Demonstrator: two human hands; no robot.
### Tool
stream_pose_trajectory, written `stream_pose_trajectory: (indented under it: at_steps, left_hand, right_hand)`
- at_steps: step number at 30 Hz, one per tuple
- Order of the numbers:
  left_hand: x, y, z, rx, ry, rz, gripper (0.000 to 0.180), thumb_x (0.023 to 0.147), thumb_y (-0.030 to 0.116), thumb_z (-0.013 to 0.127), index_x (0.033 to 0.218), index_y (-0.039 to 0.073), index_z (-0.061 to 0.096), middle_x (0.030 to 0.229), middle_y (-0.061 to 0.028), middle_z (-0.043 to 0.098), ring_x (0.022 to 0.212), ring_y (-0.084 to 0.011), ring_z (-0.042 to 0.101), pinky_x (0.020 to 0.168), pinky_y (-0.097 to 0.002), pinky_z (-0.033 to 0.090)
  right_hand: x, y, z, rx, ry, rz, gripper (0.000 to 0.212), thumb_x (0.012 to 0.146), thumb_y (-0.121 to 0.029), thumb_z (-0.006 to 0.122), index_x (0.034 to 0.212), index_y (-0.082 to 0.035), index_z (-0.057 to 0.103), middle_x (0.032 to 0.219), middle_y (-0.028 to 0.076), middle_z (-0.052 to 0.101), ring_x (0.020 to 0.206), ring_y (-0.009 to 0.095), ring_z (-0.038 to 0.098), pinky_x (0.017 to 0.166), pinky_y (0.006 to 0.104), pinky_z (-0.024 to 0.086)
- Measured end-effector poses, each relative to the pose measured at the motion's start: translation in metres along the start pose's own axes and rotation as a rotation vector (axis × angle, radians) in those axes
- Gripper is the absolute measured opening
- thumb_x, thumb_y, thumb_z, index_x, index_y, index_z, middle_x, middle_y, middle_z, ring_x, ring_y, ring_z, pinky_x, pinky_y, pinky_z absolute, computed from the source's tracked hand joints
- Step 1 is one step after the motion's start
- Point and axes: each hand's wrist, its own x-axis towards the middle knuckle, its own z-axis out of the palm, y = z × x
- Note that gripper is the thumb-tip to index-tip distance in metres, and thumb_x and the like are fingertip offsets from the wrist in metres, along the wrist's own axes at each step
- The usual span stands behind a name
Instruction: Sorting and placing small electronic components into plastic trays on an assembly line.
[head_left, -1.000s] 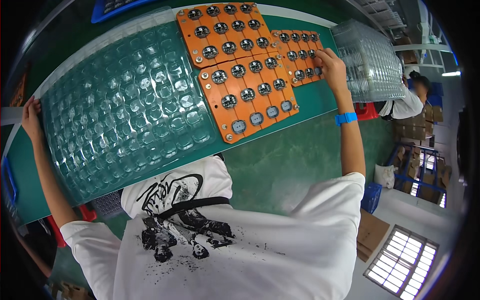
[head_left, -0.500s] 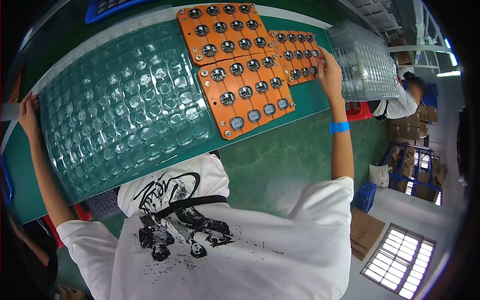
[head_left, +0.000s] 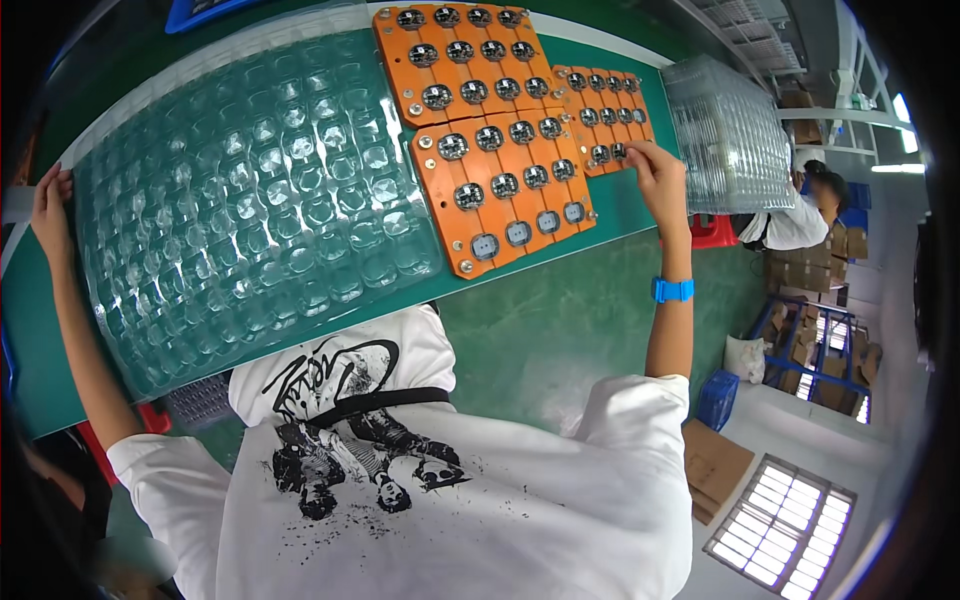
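Note:
A large clear plastic blister tray (head_left: pixel 260 200) with rows of round pockets lies across the left of the green table. My left hand (head_left: pixel 52 200) is at its far left edge, fingers loosely bent and apart, with nothing visible in them. Right of the tray are two orange fixture plates (head_left: pixel 505 185) bearing rows of small round circuit boards (head_left: pixel 453 147) and several grey square parts (head_left: pixel 484 246). Beyond them sits a further orange plate (head_left: pixel 580 100) of similar boards. At its near right corner my right hand (head_left: pixel 660 180) pinches with thumb and fingertips; whatever they hold is hidden.
Stacked clear trays (head_left: pixel 730 135) stand at the table's right end. A blue bin (head_left: pixel 205 10) is at the far left. People work at the right and lower left. A red stool (head_left: pixel 712 232), cardboard boxes and a blue rack (head_left: pixel 815 340) are beyond the table.
My right hand has drawn nearer along the farther orange plate to its near corner, its fingers coming together. My left hand has shifted slightly farther along the tray's edge. The view has tilted a little.

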Motion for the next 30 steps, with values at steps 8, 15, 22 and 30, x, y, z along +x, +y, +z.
stream_pose_trajectory:
  at_steps: [8, 15, 22, 30]
  left_hand:
    - [-0.002, 0.005, 0.001, 0.011, -0.017, 0.004, 0.029, 0.099, 0.016, 0.048, 0.120, 0.001, 0.062, 0.104, -0.0056, 0.066, 0.089, -0.0081, 0.059, 0.083, -0.0210, 0.045]
    - [-0.001, 0.003, 0.001, 0.035, 0.003, 0.019, 0.029, 0.100, 0.017, 0.048, 0.119, 0.002, 0.063, 0.104, -0.0044, 0.067, 0.089, -0.0071, 0.059, 0.081, -0.0199, 0.045]
    - [-0.003, -0.003, 0.003, 0.004, -0.010, 0.012, 0.030, 0.099, 0.016, 0.047, 0.121, 0.001, 0.062, 0.103, -0.0051, 0.066, 0.087, -0.0078, 0.058, 0.082, -0.0214, 0.046]
    - [-0.004, 0.013, 0.009, -0.012, -0.022, 0.031, 0.028, 0.099, 0.014, 0.047, 0.118, 0.001, 0.063, 0.100, -0.0039, 0.066, 0.085, -0.0074, 0.057, 0.079, -0.0207, 0.046]
  right_hand:
    - [-0.004, 0.001, 0.005, -0.041, 0.036, -0.092, 0.006, 0.082, 0.000, 0.065, 0.087, 0.003, 0.067, 0.074, 0.012, 0.066, 0.067, 0.022, 0.065, 0.060, 0.0314, 0.049]
    - [-0.004, 0.007, 0.010, -0.183, 0.046, -0.231, 0.008, 0.082, 0.001, 0.065, 0.089, 0.003, 0.065, 0.073, 0.013, 0.061, 0.062, 0.022, 0.059, 0.057, 0.0297, 0.045]
    - [-0.034, -0.005, 0.018, -0.026, 0.229, 0.090, 0.024, 0.087, -0.010, 0.066, 0.108, -0.001, 0.060, 0.077, 0.011, 0.065, 0.064, 0.021, 0.060, 0.056, 0.0312, 0.046]
    - [-0.095, -0.015, 0.049, -0.098, 0.454, 0.129, 0.019, 0.094, -0.011, 0.056, 0.108, 0.001, 0.062, 0.102, 0.011, 0.064, 0.089, 0.019, 0.061, 0.076, 0.0307, 0.049]
